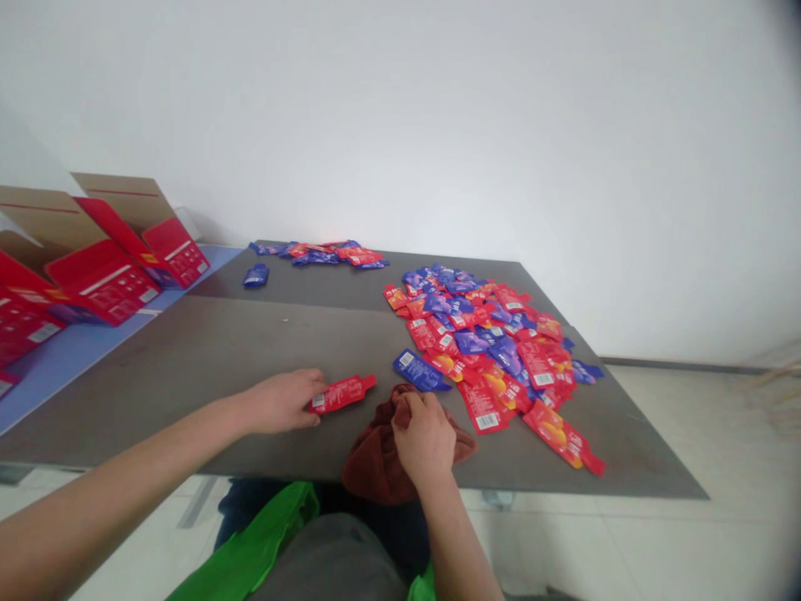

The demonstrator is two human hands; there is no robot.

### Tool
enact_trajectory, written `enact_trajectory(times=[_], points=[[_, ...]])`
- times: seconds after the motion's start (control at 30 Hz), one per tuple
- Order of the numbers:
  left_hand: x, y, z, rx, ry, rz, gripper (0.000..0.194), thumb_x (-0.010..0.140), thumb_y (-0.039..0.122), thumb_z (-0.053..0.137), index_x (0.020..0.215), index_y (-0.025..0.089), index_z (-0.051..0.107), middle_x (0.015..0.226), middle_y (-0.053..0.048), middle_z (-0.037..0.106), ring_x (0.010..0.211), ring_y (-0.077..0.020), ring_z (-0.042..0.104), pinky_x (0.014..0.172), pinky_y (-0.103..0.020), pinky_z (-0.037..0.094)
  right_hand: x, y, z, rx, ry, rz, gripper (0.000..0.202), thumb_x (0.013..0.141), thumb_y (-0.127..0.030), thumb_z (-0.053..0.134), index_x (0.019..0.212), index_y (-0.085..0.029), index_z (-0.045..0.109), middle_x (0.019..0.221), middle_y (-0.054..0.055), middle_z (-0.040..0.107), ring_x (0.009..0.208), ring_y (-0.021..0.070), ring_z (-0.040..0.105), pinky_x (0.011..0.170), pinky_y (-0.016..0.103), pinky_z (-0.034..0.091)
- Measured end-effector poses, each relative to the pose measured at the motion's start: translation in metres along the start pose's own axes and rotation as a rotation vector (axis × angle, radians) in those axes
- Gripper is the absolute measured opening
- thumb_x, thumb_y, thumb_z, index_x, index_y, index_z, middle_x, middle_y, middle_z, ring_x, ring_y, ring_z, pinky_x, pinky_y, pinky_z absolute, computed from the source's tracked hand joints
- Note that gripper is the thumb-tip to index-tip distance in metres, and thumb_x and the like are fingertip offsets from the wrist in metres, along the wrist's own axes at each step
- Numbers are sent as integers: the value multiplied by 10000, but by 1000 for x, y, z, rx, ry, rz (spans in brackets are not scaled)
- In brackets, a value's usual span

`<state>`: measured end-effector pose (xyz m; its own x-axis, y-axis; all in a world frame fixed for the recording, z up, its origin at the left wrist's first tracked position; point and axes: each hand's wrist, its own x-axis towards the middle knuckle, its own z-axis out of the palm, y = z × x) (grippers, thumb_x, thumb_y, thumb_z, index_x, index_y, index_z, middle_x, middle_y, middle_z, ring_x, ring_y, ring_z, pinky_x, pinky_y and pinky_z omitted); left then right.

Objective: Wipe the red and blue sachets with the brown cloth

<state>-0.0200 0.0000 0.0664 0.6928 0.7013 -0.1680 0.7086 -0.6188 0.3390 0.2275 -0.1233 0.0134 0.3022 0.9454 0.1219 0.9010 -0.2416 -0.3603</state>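
Observation:
My left hand (294, 402) is closed on the bottom end of a red spouted pouch (343, 394), whose spout points right, low over the grey table. In my right hand (426, 434) a brown cloth (375, 459) is bunched up; it spreads on the table's front edge and hangs slightly over. Just beyond the cloth lies a blue pouch (420, 371). To its right is a big loose heap of red and blue pouches (494, 334). One red pouch with orange fruit (563, 436) lies nearest the front right.
A smaller pile of red and blue pouches (325, 253) lies at the far edge by the wall, with a single blue pouch (256, 275) in front. On the left, open red cartons (116, 284) stand on a blue surface (113, 342) beside the grey table (206, 351).

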Motion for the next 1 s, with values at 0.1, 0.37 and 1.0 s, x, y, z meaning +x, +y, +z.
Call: enact_trajectory(times=[0.1, 0.37, 1.0], points=[[-12, -2, 15, 60, 0, 10, 488, 765, 326, 685, 1234, 189, 686, 1265, -130, 628, 1156, -302, 595, 992, -364, 450, 1, 1, 1, 8, 1, -8, 131, 982, -367, 562, 1052, -294, 646, 1055, 24, 601, 926, 197, 605, 692, 285, 374], [-1, -4, 0, 66, -1, 37, 356, 770, 246, 562, 1083, 211, 729, 1105, -63, 683, 1001, -237, 644, 918, -308, 456, -1, 1, 1, 22, 10, -9, 149, 995, -377, 543, 1044, -281, 646, 1056, 33, 599, 908, 190, 587, 703, 275, 368], [16, -40, 40, -302, 248, -122, 255, 815, 448, 596, 885, 218, 682, 868, -24, 709, 845, -231, 650, 759, -293, 486, 29, -70, 1, 276, 67, -469, 238, 1019, -387, 485, 1144, -292, 664, 1167, 39, 616, 1049, 181, 585, 884, 276, 445]])
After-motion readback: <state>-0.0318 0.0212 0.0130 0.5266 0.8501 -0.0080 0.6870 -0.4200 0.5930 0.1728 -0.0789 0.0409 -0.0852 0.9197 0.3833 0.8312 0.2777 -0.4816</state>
